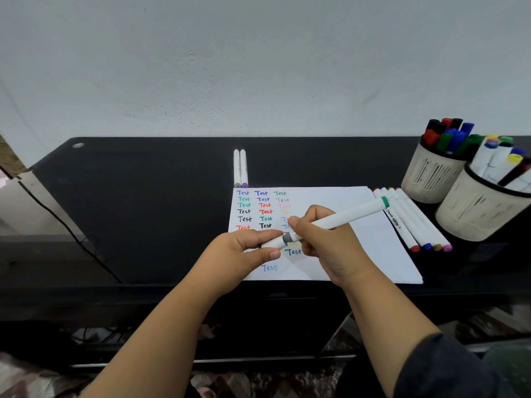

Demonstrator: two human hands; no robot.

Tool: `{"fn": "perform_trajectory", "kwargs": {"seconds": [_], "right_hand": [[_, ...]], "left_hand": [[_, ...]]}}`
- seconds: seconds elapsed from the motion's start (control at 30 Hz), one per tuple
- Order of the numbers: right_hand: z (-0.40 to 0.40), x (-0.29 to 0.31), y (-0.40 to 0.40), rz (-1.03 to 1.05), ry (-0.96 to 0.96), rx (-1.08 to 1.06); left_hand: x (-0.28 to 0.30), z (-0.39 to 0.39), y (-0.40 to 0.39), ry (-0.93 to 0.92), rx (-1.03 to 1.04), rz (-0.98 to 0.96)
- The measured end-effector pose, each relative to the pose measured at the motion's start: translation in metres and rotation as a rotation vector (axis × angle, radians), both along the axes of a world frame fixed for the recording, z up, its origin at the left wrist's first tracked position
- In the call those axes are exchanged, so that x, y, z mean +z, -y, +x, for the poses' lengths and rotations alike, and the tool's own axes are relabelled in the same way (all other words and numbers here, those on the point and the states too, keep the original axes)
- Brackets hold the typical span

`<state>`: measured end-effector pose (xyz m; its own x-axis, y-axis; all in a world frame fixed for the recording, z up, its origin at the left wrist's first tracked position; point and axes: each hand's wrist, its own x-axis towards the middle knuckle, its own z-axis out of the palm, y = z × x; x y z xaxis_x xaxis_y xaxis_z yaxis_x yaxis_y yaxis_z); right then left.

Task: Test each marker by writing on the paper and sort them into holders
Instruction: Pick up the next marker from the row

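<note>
**Green marker held in both hands over the paper**

A white-bodied marker (339, 218) with a green band at its far end was gripped by the right hand (321, 239), fingers curled round the barrel. Its near end, with a grey collar, was met by a white cap (273, 243) pinched between thumb and fingers of the left hand (244, 251). Whether the cap was seated could not be told.

The marker was held just above the paper (359, 242), which lay on a black glossy desk (143, 211). Rows of "Test" in several colours were written on the sheet's left part.

Two white markers (240, 168) were laid side by side just beyond the paper's far edge. A row of four markers (413, 225) was placed along its right edge. Two beige mesh holders stood at the right: the far holder (431, 176) was filled with dark-capped markers, the near holder (477, 214) with white-bodied ones.

A plain grey-white wall (258, 67) was seen behind the desk. A black cable (71, 234) ran down the left side. Patterned flooring (258, 383) was visible below.
</note>
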<state>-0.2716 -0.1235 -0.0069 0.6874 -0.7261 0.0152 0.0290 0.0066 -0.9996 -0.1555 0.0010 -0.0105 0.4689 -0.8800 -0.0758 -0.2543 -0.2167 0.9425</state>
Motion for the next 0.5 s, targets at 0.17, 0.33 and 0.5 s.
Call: {"fn": "perform_trajectory", "kwargs": {"seconds": [0.17, 0.33, 0.5], "right_hand": [[0.0001, -0.0004, -0.0007, -0.006, -0.003, 0.075], [-0.0041, 0.002, 0.0024, 0.008, 0.041, 0.151], [-0.0066, 0.0042, 0.0034, 0.037, 0.076, 0.122]], "left_hand": [[-0.0004, 0.0005, 0.0007, -0.037, 0.059, -0.01], [0.0026, 0.003, -0.001, -0.075, 0.175, -0.051], [0.0044, 0.0026, -0.002, -0.071, 0.18, -0.036]]}}
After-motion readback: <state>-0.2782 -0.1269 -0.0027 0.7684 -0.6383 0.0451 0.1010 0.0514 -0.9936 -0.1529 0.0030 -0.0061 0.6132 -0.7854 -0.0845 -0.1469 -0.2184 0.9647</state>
